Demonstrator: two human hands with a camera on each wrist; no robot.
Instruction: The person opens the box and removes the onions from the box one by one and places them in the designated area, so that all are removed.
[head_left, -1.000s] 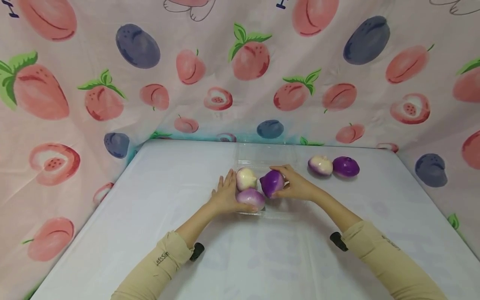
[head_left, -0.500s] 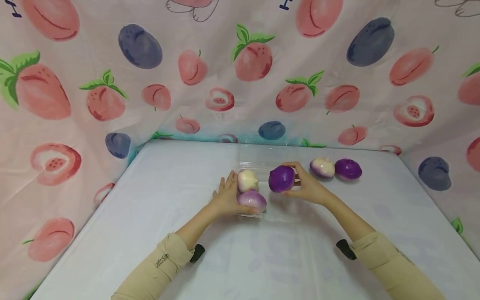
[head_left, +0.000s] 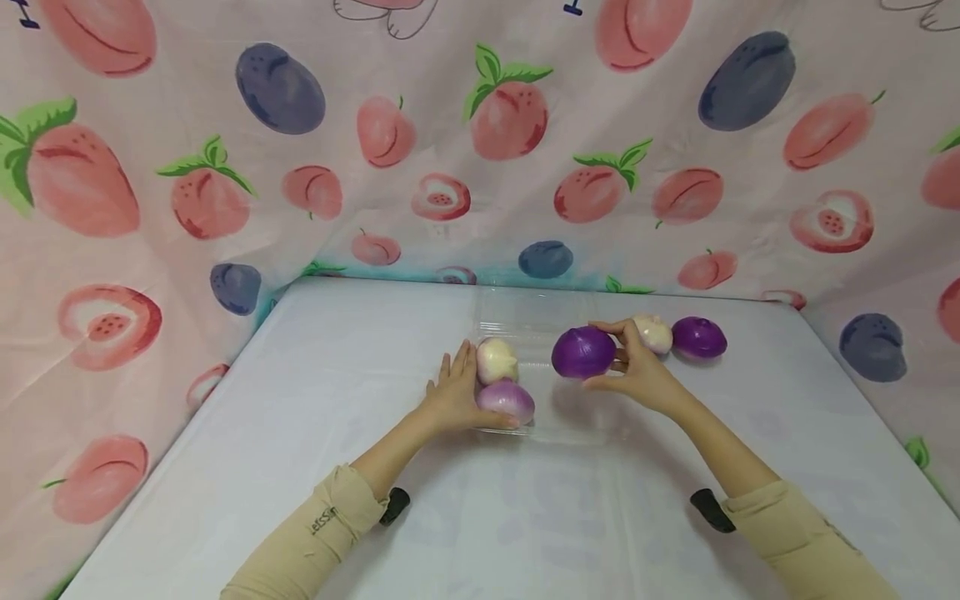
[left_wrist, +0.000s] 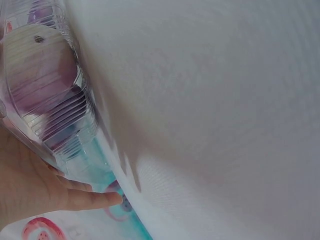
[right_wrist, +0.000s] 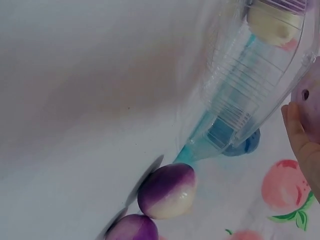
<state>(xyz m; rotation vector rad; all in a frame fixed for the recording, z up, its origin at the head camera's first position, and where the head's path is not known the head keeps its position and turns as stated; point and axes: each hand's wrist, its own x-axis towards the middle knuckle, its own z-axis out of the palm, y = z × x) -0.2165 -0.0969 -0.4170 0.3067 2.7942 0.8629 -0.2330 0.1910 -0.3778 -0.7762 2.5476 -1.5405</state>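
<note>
My right hand [head_left: 639,379] grips a dark purple onion [head_left: 583,352] above the right part of a clear plastic box [head_left: 562,421]; its paler underside shows in the right wrist view. Two onions lie in the box's left half: a cream-topped onion [head_left: 496,361] behind and a light purple onion [head_left: 507,403] in front. My left hand [head_left: 450,402] rests along the box's left side, fingers straight against the wall and thumb near the front rim. In the left wrist view, those onions show through the ribbed wall [left_wrist: 65,117].
The box's clear lid [head_left: 528,307] stands opened at the back. Right of the box, a cream-and-purple onion [head_left: 656,335], partly behind my right hand, sits beside another purple onion [head_left: 699,338] on the white table [head_left: 360,350]. A fruit-printed cloth [head_left: 450,108] hangs behind.
My right hand has lifted the dark purple onion away from the other two and moved it right, turning it. My left hand has stayed at the box's left side.
</note>
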